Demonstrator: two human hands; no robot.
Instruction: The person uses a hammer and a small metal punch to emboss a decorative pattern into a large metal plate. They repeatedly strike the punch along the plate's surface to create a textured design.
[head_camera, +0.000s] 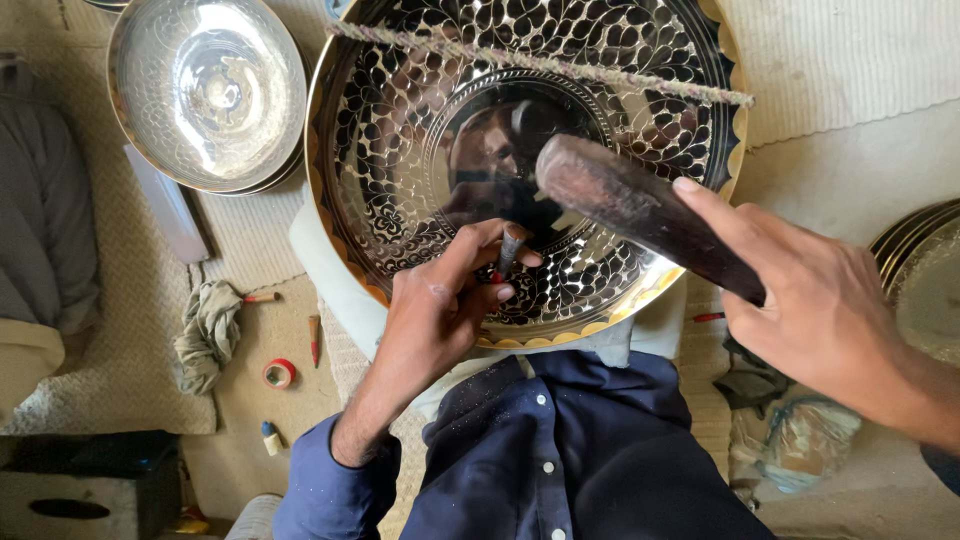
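Observation:
A large round brass tray (640, 60) with black engraved leaf patterns and a scalloped gold rim leans on my lap. My left hand (440, 300) pinches a small metal chisel (509, 250), its tip set against the tray's lower patterned band. My right hand (810, 310) grips a dark wooden mallet (630, 205), whose head hovers just above and to the right of the chisel's top. A twisted cord (560, 65) stretches across the tray's upper part.
A stack of plain shiny metal bowls (205, 90) sits at upper left. A crumpled rag (208, 330), a red tape ring (279, 373), small tools (314, 340) and a little bottle (270, 437) lie on the mat. More trays (925, 270) stand at the right edge.

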